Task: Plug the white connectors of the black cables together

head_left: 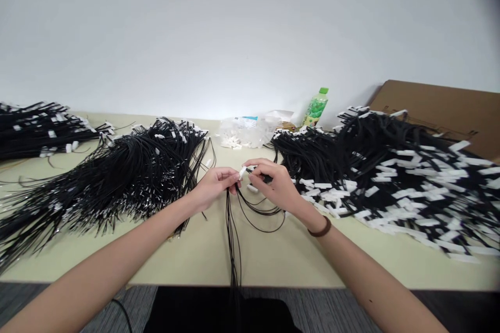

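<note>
My left hand [219,184] pinches a small white connector [242,172] over the middle of the table. Thin black wires [231,234] hang from below its fingers past the table's front edge. At the connector's right side, my right hand [271,181] has its thumb and forefinger closed on the end of a black wire [249,170]. More black wires loop beneath this hand. The exact wire tip is hidden by the fingers. Another white connector [252,188] lies just under my right hand.
Piles of black wires lie at the left [148,166] and right [390,166], the right pile with many white connectors. At the back stand a clear plastic bag [250,135] of white pieces and a green-capped bottle [315,108]. A cardboard box [437,109] is behind the right pile.
</note>
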`<state>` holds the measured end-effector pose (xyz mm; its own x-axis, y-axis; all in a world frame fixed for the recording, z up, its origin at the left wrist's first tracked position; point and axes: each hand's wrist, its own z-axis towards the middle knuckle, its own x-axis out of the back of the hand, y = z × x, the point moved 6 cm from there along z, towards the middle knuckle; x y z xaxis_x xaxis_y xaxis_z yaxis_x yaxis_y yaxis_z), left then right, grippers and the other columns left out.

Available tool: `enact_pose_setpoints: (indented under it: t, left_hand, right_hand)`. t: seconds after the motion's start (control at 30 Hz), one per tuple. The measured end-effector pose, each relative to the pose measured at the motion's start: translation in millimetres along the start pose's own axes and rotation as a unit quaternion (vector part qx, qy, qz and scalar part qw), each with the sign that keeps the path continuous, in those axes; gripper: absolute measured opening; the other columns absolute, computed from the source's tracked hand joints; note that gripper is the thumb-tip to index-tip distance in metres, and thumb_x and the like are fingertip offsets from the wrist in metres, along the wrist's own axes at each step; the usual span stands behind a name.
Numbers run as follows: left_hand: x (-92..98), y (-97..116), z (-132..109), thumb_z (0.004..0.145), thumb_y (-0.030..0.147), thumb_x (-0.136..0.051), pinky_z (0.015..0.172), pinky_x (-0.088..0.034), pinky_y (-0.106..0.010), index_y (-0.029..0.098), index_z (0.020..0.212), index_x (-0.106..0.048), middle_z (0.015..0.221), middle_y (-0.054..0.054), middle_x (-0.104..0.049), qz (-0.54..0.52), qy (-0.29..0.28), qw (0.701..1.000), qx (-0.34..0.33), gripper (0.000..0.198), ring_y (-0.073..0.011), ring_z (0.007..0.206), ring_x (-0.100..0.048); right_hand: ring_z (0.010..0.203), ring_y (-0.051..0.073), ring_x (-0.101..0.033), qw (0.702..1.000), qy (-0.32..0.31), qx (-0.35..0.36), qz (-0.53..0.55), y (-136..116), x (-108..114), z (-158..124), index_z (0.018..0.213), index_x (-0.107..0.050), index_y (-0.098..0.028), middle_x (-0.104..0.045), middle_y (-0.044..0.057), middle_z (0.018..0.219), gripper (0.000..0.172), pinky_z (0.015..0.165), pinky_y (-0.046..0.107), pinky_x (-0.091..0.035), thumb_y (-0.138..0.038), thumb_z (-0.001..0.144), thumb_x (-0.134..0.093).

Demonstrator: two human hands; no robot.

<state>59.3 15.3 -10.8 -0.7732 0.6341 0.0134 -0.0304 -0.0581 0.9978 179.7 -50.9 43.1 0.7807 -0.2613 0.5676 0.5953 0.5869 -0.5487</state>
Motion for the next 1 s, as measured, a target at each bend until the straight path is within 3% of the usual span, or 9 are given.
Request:
enact_pose_setpoints:
  t: [0.7, 1.0]
  left_hand:
    - [-3.0, 2.3, -2.0, 0.069, 0.038, -0.065, 0.056, -0.036, -0.023, 0.014, 0.066, -0.062, 0.063, 0.001, -0.059, 0.001, 0.003, 1.000, 0.008, 0.025, -0.0078, 0.052, -0.049]
    - [1.5, 3.0, -1.4, 0.069, 0.037, -0.066, 0.058, -0.037, -0.023, 0.013, 0.068, -0.061, 0.064, 0.001, -0.058, -0.031, 0.031, 0.999, 0.013, 0.024, -0.0072, 0.052, -0.049]
  right_hand:
    - [0.079, 0.010, -0.055, 0.999, -0.026, 0.016, -0.012, -1.6, 0.5, 0.4, 0.065, -0.052, -0.015, -0.061, 0.006, 0.104, 0.020, 0.060, 0.020, -0.041, -0.019, 0.083, -0.045]
    - [0.095, 0.014, -0.055, 0.994, 0.047, 0.057, -0.086, 6.6, -0.9, -1.2, 0.074, -0.057, -0.018, -0.060, 0.005, 0.103, 0.015, 0.084, 0.029, -0.043, -0.023, 0.085, -0.048]
